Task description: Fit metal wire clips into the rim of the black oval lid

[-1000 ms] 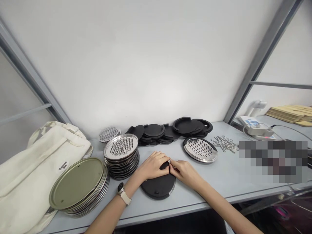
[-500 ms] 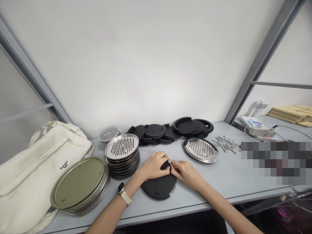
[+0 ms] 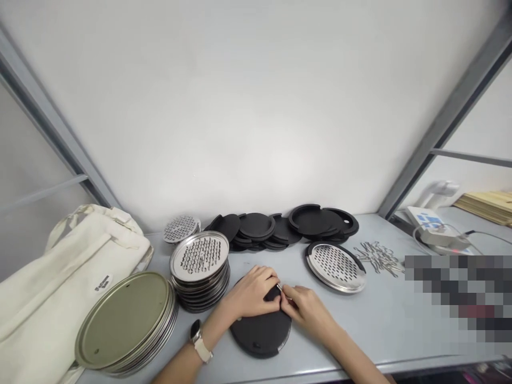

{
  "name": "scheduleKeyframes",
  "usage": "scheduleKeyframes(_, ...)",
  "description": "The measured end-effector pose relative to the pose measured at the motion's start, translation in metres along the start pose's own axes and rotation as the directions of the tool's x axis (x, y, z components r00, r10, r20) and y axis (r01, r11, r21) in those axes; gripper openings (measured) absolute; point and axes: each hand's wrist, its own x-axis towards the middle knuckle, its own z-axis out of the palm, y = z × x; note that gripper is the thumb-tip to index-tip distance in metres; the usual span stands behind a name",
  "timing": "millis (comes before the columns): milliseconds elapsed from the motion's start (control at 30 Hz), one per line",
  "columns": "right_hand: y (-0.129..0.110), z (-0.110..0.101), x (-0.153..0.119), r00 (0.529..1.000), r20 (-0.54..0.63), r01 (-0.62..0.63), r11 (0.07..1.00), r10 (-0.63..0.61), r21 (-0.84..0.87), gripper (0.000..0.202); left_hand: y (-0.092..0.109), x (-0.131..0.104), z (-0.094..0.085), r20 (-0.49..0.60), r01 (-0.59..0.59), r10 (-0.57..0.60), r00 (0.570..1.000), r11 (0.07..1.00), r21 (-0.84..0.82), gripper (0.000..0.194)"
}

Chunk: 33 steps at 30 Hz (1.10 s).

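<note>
A black round disc (image 3: 260, 337), with a thin metal edge showing at its right, lies on the table under both hands. My left hand (image 3: 256, 292) rests over its upper part, thumb and fingers curled and gripping it. Against the disc's right edge, my right hand (image 3: 306, 309) pinches a small bent metal wire clip (image 3: 279, 287) between thumb and finger. Part of the clip is hidden by the fingertips. To the right, a perforated metal grater plate (image 3: 336, 265) sits in a black holder. Beyond it is a loose pile of similar wire clips (image 3: 379, 257).
Stacked grater plates (image 3: 199, 257) and olive-green lids (image 3: 124, 320) stand to the left beside a cream cloth bag (image 3: 80, 277). Overlapping black discs (image 3: 256, 226) line the wall. A white device (image 3: 436, 229) with cables and wooden boards (image 3: 488, 205) are at far right.
The whole scene sits lower as my head view tilts up. Both hands stay at the same spot on the disc, with the clip still pinched in my right fingers.
</note>
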Motion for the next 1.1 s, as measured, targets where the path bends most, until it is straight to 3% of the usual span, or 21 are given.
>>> scheduleKeyframes(433, 0.0001, 0.0028, 0.0015, 0.998, -0.020, 0.056, 0.998, -0.056, 0.011, 0.019, -0.0005, 0.0005, 0.0007, 0.022, 0.032, -0.032, 0.999, 0.999, 0.006, 0.021)
scheduleKeyframes(1100, -0.0018, -0.0004, -0.0009, 1.000, 0.021, 0.004, 0.996, -0.006, 0.086, 0.021, -0.0010, -0.0011, 0.0019, 0.004, 0.012, -0.012, 1.000, 0.998, 0.058, 0.016)
